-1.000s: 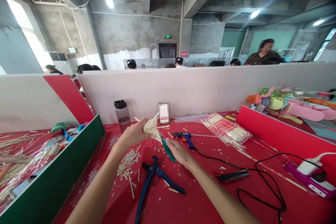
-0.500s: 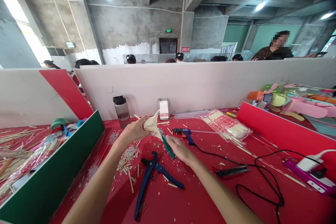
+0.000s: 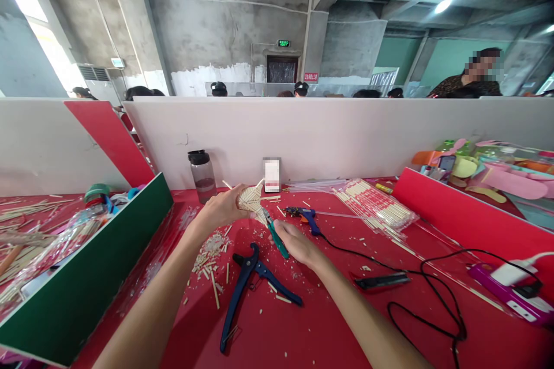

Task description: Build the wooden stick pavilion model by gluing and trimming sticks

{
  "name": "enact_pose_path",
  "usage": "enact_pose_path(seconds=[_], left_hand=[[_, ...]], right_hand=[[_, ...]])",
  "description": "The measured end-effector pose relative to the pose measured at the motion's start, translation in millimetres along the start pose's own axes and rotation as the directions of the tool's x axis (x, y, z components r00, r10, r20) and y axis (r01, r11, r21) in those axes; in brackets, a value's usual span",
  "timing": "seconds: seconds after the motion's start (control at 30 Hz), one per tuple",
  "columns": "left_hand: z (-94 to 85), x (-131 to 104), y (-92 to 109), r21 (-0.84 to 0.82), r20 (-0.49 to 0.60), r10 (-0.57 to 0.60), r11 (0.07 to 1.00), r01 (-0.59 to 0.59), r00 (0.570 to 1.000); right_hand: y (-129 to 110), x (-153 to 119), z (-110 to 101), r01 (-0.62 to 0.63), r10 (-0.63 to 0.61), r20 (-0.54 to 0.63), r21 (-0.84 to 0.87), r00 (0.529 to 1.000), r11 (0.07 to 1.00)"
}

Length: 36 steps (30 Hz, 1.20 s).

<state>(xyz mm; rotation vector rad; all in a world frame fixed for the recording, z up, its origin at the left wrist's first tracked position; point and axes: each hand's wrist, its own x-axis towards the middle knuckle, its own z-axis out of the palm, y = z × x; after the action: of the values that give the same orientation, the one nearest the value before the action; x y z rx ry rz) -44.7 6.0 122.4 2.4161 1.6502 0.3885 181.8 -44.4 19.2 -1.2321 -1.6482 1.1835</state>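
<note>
My left hand [image 3: 224, 206] is closed around a small woven-looking piece made of pale wooden sticks [image 3: 250, 198], held just above the red table. In my right hand [image 3: 294, 240] are green-handled pliers [image 3: 276, 234], their jaws touching or close to the lower right edge of the stick piece. Whether the jaws grip a stick is too small to tell. Below the hands lies a blue pipe cutter [image 3: 249, 282] with its handles spread. A blue glue gun [image 3: 306, 218] rests just beyond my right hand.
Cut stick scraps [image 3: 212, 253] litter the red table [image 3: 333, 323]. A water bottle [image 3: 202, 177] and a phone [image 3: 272, 176] stand by the white partition [image 3: 355, 138]. To the right are bundled sticks [image 3: 381, 204], a black utility knife [image 3: 381, 281], cables and a purple power strip [image 3: 515, 294].
The view has tilted and shifted slightly. Both hands keep nearly the same pose, with the pliers still at the edge of the stick piece.
</note>
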Motion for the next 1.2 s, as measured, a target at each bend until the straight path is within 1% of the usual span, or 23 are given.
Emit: enact_pose_path(seconds=[0.13, 0.27, 0.33, 0.43, 0.6, 0.73, 0.9, 1.07, 1.2], left_hand=[[-0.4, -0.7, 1.0, 0.011, 0.016, 0.013, 1.000, -0.013, 1.000], [3.3, 0.8, 1.9, 0.003, 0.000, 0.012, 1.000, -0.012, 1.000], [5.7, 1.6, 1.9, -0.004, -0.007, 0.009, 1.000, -0.009, 1.000], [7.4, 2.7, 1.0, 0.009, -0.001, 0.007, 1.000, -0.007, 1.000], [4.9, 3.6, -2.8, 0.023, 0.000, 0.002, 1.000, -0.002, 1.000], [3.5, 3.1, -4.0, 0.025, -0.005, 0.018, 1.000, -0.018, 1.000], [4.3, 1.6, 0.8, 0.040, 0.015, 0.017, 0.999, -0.018, 1.000], [5.8, -1.1, 4.2, 0.079, 0.001, 0.031, 0.996, -0.031, 1.000], [5.6, -3.1, 4.4, 0.100, 0.004, 0.035, 0.994, -0.035, 0.999]], right_hand=[[1.1, 1.5, 2.0, -0.017, 0.017, -0.008, -0.016, 1.000, 1.000], [1.3, 2.7, 4.2, -0.006, 0.007, -0.021, 0.019, 1.000, 1.000], [0.1, 2.4, 4.3, -0.020, 0.021, -0.029, 0.028, 0.999, 0.999], [-1.9, 0.3, 1.5, -0.046, 0.046, -0.019, 0.011, 0.999, 0.999], [-2.1, -5.2, -6.2, -0.031, 0.031, 0.023, -0.017, 0.999, 0.999], [-1.2, -6.2, -4.8, -0.014, 0.014, -0.003, -0.033, 1.000, 0.999], [0.4, -3.3, 0.6, -0.007, 0.006, -0.027, -0.020, 1.000, 1.000], [-5.7, -6.0, 0.6, -0.003, 0.001, -0.027, -0.074, 1.000, 0.997], [-10.2, -9.1, -0.8, 0.065, -0.073, -0.032, -0.205, 0.997, 0.977]])
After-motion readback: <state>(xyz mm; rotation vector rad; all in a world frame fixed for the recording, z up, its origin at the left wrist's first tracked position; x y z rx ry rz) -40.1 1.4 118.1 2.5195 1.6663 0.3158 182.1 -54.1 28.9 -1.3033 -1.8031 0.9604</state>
